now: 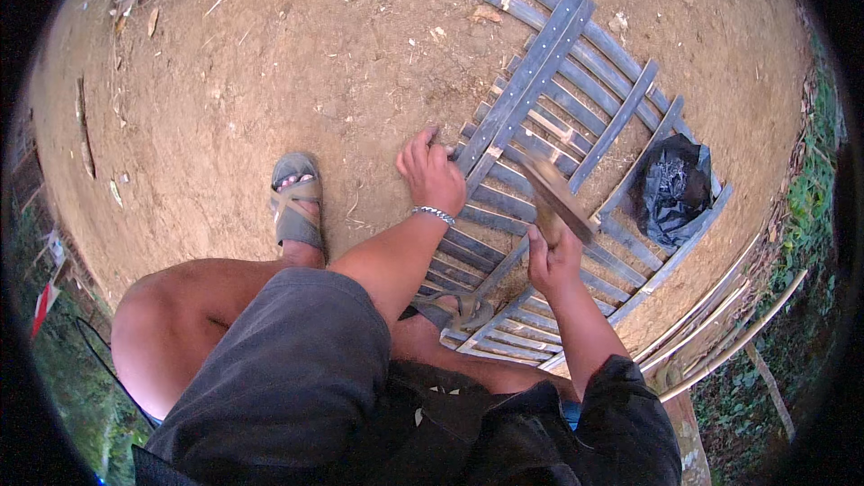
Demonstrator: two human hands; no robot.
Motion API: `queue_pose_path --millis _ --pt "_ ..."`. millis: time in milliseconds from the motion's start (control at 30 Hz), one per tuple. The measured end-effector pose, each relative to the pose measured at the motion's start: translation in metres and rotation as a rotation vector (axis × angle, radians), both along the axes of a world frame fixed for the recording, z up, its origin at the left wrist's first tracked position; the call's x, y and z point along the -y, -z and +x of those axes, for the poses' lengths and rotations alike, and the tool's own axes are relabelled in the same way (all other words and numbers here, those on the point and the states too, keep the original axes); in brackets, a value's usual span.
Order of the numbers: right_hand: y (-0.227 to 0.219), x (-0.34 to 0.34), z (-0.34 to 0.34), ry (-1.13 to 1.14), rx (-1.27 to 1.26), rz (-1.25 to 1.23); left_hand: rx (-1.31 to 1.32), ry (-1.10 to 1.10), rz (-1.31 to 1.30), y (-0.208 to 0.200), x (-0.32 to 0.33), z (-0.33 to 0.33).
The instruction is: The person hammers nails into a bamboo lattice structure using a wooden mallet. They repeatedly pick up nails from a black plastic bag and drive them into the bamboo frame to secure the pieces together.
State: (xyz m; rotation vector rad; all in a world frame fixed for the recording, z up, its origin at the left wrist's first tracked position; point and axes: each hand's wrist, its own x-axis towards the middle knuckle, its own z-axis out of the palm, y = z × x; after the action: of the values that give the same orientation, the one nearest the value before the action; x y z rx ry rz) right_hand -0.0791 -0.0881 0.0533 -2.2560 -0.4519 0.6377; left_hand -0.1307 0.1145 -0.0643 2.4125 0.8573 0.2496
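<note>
My left hand (432,171), with a chain bracelet at the wrist, is at the left edge of a slatted panel (526,85) of dark grey strips lying on the ground. Its fingers are curled, with the thumb side beside the end of a double crosspiece; what they grip is hidden. In my right hand (555,261) is a hammer (545,216), gripped by its pale wooden handle and held above the panel's middle. The hammer's head is slightly blurred. Small pale dots, like nail heads, run along the crosspiece.
A crumpled black plastic bag (675,189) sits on the panel's right side. One sandalled foot (299,198) stands on bare dirt; the other (450,310) is by the panel's lower slats. Long poles (720,342) lie at the right, beside green plants (814,243).
</note>
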Motion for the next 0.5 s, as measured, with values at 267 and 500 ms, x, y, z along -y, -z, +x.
queue_pose_path --millis 267,500 --pt "0.004 0.001 -0.004 -0.003 -0.095 -0.124 -0.061 0.016 -0.034 -0.005 0.003 -0.005" --pt "0.021 0.007 -0.002 -0.141 -0.177 -0.193 -0.018 0.011 -0.026 -0.005 0.002 0.002"
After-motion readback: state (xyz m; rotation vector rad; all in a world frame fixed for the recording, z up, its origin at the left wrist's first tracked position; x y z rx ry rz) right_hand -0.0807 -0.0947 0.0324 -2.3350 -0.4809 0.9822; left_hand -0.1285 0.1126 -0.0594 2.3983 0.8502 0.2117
